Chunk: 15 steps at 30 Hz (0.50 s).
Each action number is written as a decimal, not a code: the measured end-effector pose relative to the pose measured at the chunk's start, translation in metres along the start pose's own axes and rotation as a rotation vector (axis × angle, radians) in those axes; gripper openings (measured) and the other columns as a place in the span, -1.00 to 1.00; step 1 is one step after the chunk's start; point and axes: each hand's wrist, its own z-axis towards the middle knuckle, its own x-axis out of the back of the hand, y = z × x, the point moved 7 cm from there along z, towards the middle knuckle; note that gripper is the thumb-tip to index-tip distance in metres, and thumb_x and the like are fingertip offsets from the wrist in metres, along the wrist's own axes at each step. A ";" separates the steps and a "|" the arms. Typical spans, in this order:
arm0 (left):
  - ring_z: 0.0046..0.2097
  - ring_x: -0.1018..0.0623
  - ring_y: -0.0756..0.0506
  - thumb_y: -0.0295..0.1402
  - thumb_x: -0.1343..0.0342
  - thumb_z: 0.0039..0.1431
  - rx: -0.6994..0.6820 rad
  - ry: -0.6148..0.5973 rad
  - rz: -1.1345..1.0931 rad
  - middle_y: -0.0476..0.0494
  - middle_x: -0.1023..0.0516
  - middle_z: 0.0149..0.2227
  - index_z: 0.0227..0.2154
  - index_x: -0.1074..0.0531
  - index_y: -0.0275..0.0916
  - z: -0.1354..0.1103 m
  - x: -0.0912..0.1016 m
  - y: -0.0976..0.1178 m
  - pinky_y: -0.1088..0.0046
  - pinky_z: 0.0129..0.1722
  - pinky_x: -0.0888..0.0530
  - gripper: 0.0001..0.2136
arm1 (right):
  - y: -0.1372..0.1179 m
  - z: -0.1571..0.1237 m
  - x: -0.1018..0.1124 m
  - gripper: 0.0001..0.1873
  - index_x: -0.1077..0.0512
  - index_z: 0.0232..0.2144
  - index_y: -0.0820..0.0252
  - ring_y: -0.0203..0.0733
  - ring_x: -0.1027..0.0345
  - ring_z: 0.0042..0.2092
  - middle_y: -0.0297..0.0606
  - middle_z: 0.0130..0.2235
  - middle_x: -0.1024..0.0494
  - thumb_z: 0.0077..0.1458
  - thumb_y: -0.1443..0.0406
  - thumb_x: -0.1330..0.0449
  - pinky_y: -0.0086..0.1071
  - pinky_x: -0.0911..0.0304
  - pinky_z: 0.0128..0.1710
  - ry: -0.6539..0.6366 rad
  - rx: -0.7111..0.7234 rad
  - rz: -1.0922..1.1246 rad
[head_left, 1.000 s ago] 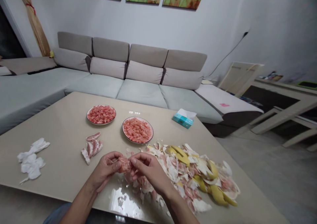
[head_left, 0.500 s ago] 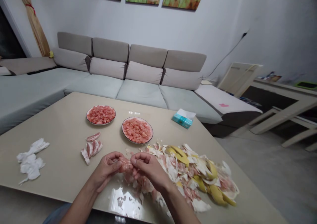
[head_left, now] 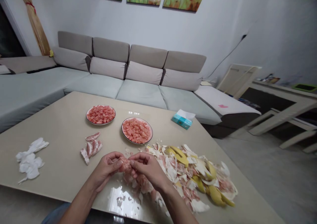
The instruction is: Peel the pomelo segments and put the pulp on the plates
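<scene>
Between my two hands is a pink pomelo segment (head_left: 124, 164), close above the table's front part. My left hand (head_left: 108, 169) is closed on its left side. The thumb and fingers of my right hand (head_left: 146, 168) pinch its right side. Under and beside my right hand spreads a heap of pomelo peel (head_left: 178, 171), with yellow rind, white pith and pinkish membranes. Left of my hands lie several pomelo segments (head_left: 92, 148) with whitish skin on them. Farther back, a plate of pink pomelo flesh (head_left: 137, 130) and a second plate of redder flesh (head_left: 100, 114) stand apart.
Crumpled white tissues (head_left: 31, 161) lie at the table's left. A blue tissue pack (head_left: 182, 120) sits near the back right edge of the table (head_left: 66, 125). Beyond it runs a grey sofa (head_left: 138, 93). A white chair (head_left: 237, 80) stands at the right.
My hands stay almost in place, with the right fingers shifted slightly to the left on the segment. The view has tilted a little; the plates and peel look unmoved.
</scene>
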 end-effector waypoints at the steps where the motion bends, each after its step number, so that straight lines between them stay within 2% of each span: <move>1: -0.43 -0.47 0.06 -0.37 -0.35 -0.02 0.006 0.006 -0.003 -0.06 -0.54 -0.47 -0.33 -0.50 -0.34 0.000 0.000 0.000 0.61 -0.39 -0.35 -0.79 | 0.000 0.000 0.000 -0.66 -0.51 -0.42 0.27 -0.35 -0.38 -0.58 -0.36 -0.57 -0.54 -0.18 0.14 -0.42 -0.48 -0.29 -0.53 0.001 0.006 -0.001; 5: -0.37 -0.53 0.01 -0.36 -0.36 -0.04 0.034 0.040 -0.014 -0.14 -0.60 -0.39 -0.32 -0.50 -0.34 0.000 0.003 -0.003 0.57 -0.32 -0.39 -0.76 | -0.003 -0.001 0.001 -0.67 -0.52 -0.42 0.26 -0.35 -0.39 -0.56 -0.36 -0.53 -0.55 -0.15 0.12 -0.39 -0.46 -0.32 -0.51 0.001 0.019 0.025; 9: -0.41 -0.49 0.04 -0.35 -0.35 -0.03 0.024 0.039 -0.010 -0.10 -0.57 -0.45 -0.33 -0.49 -0.34 0.000 0.003 -0.002 0.59 -0.36 -0.37 -0.77 | -0.006 -0.001 -0.002 -0.66 -0.51 -0.41 0.27 -0.34 -0.41 -0.55 -0.35 -0.51 -0.55 -0.13 0.10 -0.38 -0.45 -0.33 -0.49 -0.013 0.038 -0.003; 15: -0.43 -0.45 0.05 -0.35 -0.34 -0.02 0.026 0.034 0.055 -0.08 -0.53 -0.47 -0.34 -0.49 -0.35 0.000 0.002 -0.003 0.58 -0.38 -0.33 -0.78 | -0.006 -0.001 0.000 -0.72 -0.47 -0.45 0.28 -0.35 -0.36 -0.59 -0.35 -0.58 -0.53 -0.13 0.18 -0.37 -0.51 -0.24 -0.56 0.043 0.058 -0.093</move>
